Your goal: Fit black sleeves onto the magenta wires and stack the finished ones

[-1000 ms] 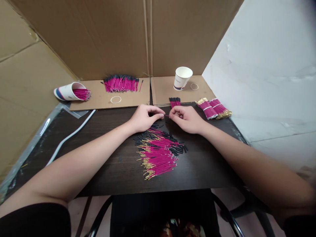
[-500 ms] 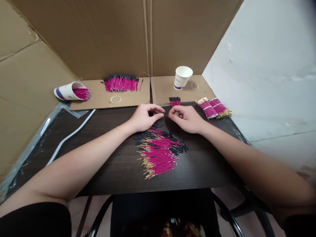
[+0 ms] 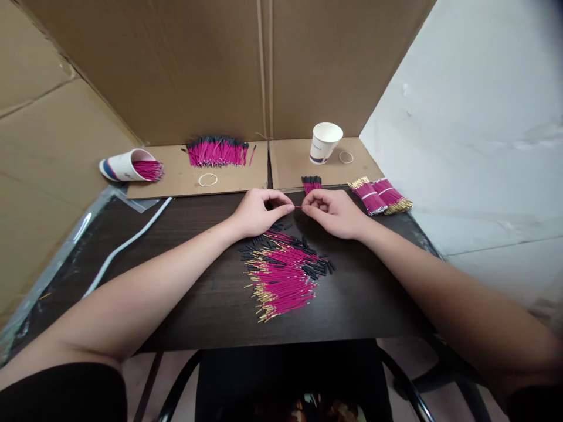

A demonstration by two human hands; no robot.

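Observation:
Between my two hands stretches a short magenta wire (image 3: 298,207). My left hand (image 3: 260,212) pinches its left end between thumb and forefinger, and my right hand (image 3: 333,213) pinches the right end. The wire's tips are hidden by my fingers. Just below lies a loose pile of magenta wires (image 3: 285,281) with gold pin ends to the left, and short black sleeves (image 3: 313,269) are scattered over and around its upper part. Behind my right hand is a small row of magenta wires with black ends (image 3: 312,184).
A tipped paper cup (image 3: 121,166) holds magenta wires at the left. A larger row of black-ended wires (image 3: 219,152) lies on the cardboard (image 3: 171,185). An upright paper cup (image 3: 325,143), rubber bands (image 3: 207,180) and banded wire bundles (image 3: 380,195) are also there. A white cable (image 3: 127,243) crosses the table.
My hands have moved very slightly apart, with a bit more of the magenta wire showing between the fingertips. The view has tilted a little; other things lie as before.

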